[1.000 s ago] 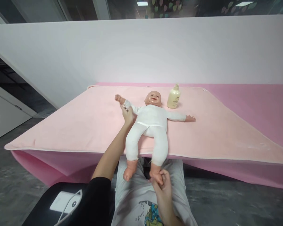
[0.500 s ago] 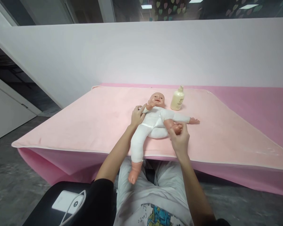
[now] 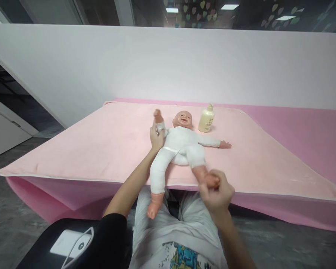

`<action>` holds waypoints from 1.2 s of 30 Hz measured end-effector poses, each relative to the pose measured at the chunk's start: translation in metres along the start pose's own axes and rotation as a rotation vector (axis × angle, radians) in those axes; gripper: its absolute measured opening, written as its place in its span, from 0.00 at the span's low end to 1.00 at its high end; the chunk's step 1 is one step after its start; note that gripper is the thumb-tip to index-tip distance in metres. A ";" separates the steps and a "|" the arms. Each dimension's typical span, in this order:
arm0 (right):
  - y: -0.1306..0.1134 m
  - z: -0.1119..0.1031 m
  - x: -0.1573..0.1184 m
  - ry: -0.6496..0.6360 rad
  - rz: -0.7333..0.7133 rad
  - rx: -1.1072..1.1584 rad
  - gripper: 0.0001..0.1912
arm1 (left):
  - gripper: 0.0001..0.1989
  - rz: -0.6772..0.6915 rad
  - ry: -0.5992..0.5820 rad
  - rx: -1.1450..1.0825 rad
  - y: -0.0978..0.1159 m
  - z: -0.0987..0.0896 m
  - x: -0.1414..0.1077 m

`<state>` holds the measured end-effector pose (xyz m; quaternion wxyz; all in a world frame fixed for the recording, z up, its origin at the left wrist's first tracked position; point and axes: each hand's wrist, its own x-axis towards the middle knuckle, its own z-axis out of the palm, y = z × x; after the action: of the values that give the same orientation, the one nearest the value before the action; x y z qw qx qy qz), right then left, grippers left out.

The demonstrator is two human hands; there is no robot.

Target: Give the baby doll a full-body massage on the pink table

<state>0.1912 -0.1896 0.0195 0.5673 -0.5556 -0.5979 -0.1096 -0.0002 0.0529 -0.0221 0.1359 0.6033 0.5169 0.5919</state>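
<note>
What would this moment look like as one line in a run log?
left hand: grips doll arm, raised | right hand: closed around doll foot at pink mat edge | cream bottle: upright beside doll head

The pink mat point(image 3: 100, 149) on the desk point(image 3: 310, 127) lay bare across the whole left of the frame, giving open passage up to the white wall point(image 3: 168, 63) that closed off the top. The doll point(image 3: 182, 144) filled the centre, its spread arm reaching right and one leg hanging over the near edge. A cream bottle point(image 3: 206, 118) stood just beside the doll's head, narrowing the gap there. Right of the arm, mat and desk ran clear to the frame's edge. Both hands point(image 3: 156, 136) point(image 3: 217, 190) flanked the doll.
</note>
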 end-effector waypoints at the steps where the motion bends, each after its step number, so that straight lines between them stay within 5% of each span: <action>1: 0.005 0.012 0.017 -0.001 0.041 -0.027 0.08 | 0.34 0.069 -0.046 0.062 0.001 -0.001 -0.001; 5: 0.025 0.060 0.069 -0.069 0.242 -0.124 0.08 | 0.30 0.373 -0.319 0.359 0.011 -0.007 -0.003; 8: 0.030 0.061 0.070 -0.061 0.260 -0.112 0.08 | 0.30 0.355 -0.324 0.368 0.015 -0.010 -0.002; 14: -0.001 -0.002 -0.037 -0.095 -0.204 -0.015 0.08 | 0.27 -0.014 -0.163 0.198 0.005 -0.009 0.002; 17: -0.008 -0.016 -0.070 -0.124 -0.257 0.019 0.07 | 0.26 -0.129 -0.097 0.073 -0.002 -0.008 0.003; 19: -0.005 -0.017 -0.059 -0.043 -0.254 0.036 0.06 | 0.27 -0.141 -0.074 0.034 -0.002 -0.007 0.002; 22: 0.005 -0.001 -0.006 0.064 -0.232 0.016 0.07 | 0.30 -0.011 -0.090 0.139 0.002 -0.008 0.000; 25: 0.018 0.035 0.046 0.011 -0.030 -0.057 0.09 | 0.30 0.246 -0.250 0.293 0.009 -0.011 -0.002; 28: 0.027 0.065 0.060 -0.057 0.119 -0.045 0.08 | 0.28 0.440 -0.393 0.373 0.014 -0.014 -0.002; 31: 0.028 0.059 0.032 -0.004 0.089 0.013 0.09 | 0.28 0.348 -0.332 0.352 0.014 -0.015 -0.003; 36: 0.021 0.004 -0.055 0.055 -0.250 0.059 0.10 | 0.30 0.046 -0.126 0.139 0.002 -0.010 -0.002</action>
<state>0.1913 -0.2086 -0.0360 0.5817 -0.4566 -0.6496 -0.1768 -0.0072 0.0461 -0.0190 0.1123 0.6591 0.5333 0.5182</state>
